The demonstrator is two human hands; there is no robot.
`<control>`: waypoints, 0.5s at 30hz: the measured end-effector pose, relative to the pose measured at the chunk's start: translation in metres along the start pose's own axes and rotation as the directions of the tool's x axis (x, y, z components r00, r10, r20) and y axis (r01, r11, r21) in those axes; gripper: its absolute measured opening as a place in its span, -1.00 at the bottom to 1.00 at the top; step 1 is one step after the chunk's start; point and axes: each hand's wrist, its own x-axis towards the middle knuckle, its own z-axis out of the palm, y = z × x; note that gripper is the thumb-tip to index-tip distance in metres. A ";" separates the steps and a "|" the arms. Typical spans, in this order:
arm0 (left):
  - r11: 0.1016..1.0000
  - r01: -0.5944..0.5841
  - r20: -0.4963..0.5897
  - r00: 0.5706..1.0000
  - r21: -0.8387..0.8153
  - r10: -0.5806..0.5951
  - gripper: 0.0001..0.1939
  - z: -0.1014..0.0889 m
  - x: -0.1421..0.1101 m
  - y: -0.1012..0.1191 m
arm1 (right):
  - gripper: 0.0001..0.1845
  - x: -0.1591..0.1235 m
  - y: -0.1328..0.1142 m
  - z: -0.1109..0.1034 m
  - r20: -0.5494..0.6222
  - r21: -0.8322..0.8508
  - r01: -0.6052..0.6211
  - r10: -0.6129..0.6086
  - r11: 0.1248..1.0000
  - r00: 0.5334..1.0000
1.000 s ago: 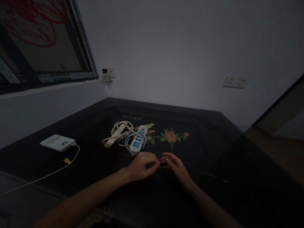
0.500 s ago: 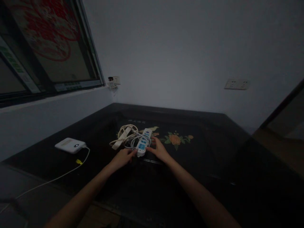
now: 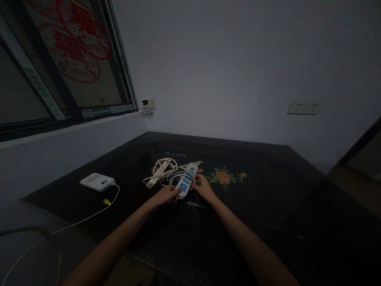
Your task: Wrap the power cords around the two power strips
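Pinching power strip (image 3: 185, 181), left hand (image 3: 164, 195); right hand (image 3: 205, 188) touching its side, grip unclear.

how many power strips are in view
2: the blue-and-white strip between the left hand and right hand, and the cream strip to its left, whose sockets aren't visible.

A slim, bare left forearm (image 3: 120, 231) and a matching right forearm (image 3: 241, 234) taper toward the left hand (image 3: 164, 196) and right hand (image 3: 206, 189), both uncovered, with slender fingers (image 3: 200, 178); dim light hides finer detail.
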 end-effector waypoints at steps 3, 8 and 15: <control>1.000 -0.029 0.051 0.998 -0.012 0.029 -0.37 0.002 -0.001 0.000 | -0.80 -0.009 0.002 -0.007 -0.003 0.004 0.001 -0.001 1.000 1.000; 0.997 -0.063 0.145 0.987 -0.042 0.069 -0.42 0.016 -0.002 0.004 | -0.83 -0.034 0.003 -0.027 -0.017 -0.020 -0.009 0.008 1.000 1.000; 0.986 -0.141 0.320 0.933 -0.090 0.163 -0.54 0.057 0.006 0.030 | -0.84 -0.085 -0.003 -0.084 -0.050 -0.103 -0.067 0.062 0.992 0.997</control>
